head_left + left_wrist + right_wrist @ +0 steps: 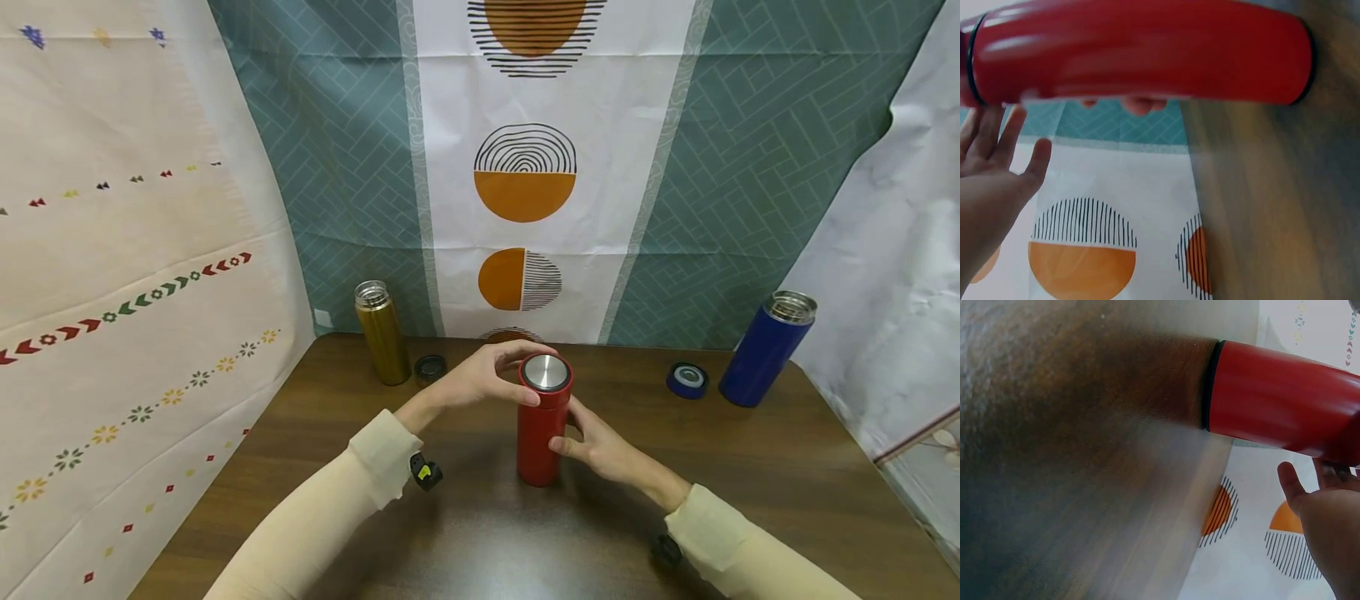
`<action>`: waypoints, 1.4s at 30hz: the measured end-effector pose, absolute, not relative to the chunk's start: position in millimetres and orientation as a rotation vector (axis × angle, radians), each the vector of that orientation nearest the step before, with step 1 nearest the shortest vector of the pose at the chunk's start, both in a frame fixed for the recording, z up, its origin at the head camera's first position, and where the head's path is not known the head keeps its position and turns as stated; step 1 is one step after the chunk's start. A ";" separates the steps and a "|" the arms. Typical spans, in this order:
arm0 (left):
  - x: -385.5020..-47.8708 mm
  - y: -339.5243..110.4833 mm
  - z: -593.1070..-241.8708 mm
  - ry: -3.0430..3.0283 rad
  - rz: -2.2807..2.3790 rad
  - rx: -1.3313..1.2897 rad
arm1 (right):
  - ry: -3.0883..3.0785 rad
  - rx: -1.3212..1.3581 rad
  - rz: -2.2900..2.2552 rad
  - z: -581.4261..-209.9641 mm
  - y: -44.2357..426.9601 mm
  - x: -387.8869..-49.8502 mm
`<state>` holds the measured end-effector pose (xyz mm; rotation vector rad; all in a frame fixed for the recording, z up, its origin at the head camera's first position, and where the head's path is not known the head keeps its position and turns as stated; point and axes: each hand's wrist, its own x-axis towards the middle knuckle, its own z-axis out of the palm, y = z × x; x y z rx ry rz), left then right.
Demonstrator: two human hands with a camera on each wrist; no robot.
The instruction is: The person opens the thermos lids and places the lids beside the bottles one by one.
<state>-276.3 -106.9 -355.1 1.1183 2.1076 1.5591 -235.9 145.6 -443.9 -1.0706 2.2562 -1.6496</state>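
A red thermos flask [542, 442] with a silver-topped lid [546, 372] stands upright in the middle of the wooden table, the lid in place. From the left, my left hand [483, 377] curls round the lid, thumb at the front and fingers behind. My right hand [603, 448] holds the body from the right, its thumb on the near side; the other fingers are mostly hidden behind the flask. In the left wrist view the flask [1147, 50] spans the top. The right wrist view has its black-rimmed lower end [1272, 394] at the tabletop.
At the back left, a lidless gold flask [386, 342] stands beside a black lid [431, 369]. A lidless blue flask [767, 354] is at the back right, next to a blue lid [687, 380]. Patterned cloth [360, 167] hangs behind the table [480, 542].
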 end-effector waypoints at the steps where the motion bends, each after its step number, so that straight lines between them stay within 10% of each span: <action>1: -274.7 -105.5 -357.1 2.118 1.583 1.118 | 2.253 -1.064 -1.650 -444.0 145.6 -235.9; 42: -263.9 -97.2 -358.5 2.078 1.679 1.038 | 2.237 -1.073 -1.651 -441.5 147.4 -237.6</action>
